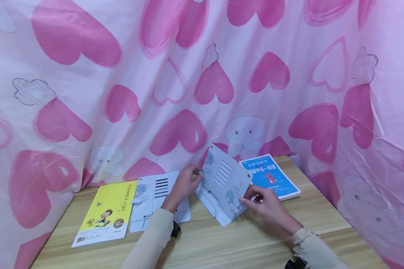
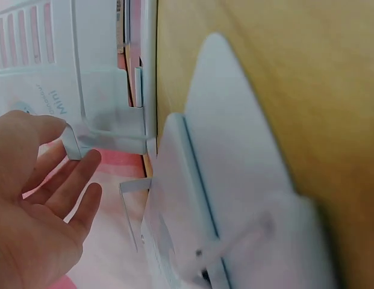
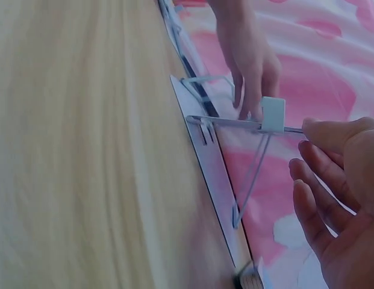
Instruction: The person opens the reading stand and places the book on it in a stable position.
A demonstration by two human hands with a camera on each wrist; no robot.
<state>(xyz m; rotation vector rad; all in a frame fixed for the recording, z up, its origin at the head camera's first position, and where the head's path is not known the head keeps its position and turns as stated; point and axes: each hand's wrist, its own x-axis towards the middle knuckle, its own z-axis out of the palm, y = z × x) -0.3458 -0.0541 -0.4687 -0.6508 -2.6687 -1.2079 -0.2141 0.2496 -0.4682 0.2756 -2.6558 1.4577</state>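
On the table, right of centre, a pale blue-white book stand (image 1: 222, 186) with slots and cartoon prints has its back panel raised and tilted. My left hand (image 1: 186, 182) holds the panel's left edge; in the left wrist view, thumb and fingers pinch it by a small page clip (image 2: 72, 141). My right hand (image 1: 266, 204) pinches the panel's right edge between thumb and index finger, its other fingers loosely bent. Seen edge-on in the right wrist view, the panel stands out from its base plate (image 3: 202, 147), with a thin wire support (image 3: 253, 174) between them.
A second, similar book stand (image 1: 144, 209) lies folded out nearly flat to the left, partly behind my left forearm. Beside it is a yellow book (image 1: 111, 205). A blue book (image 1: 276, 179) lies at the back right. A pink heart-patterned curtain (image 1: 178, 130) hangs behind the wooden table (image 1: 215, 250).
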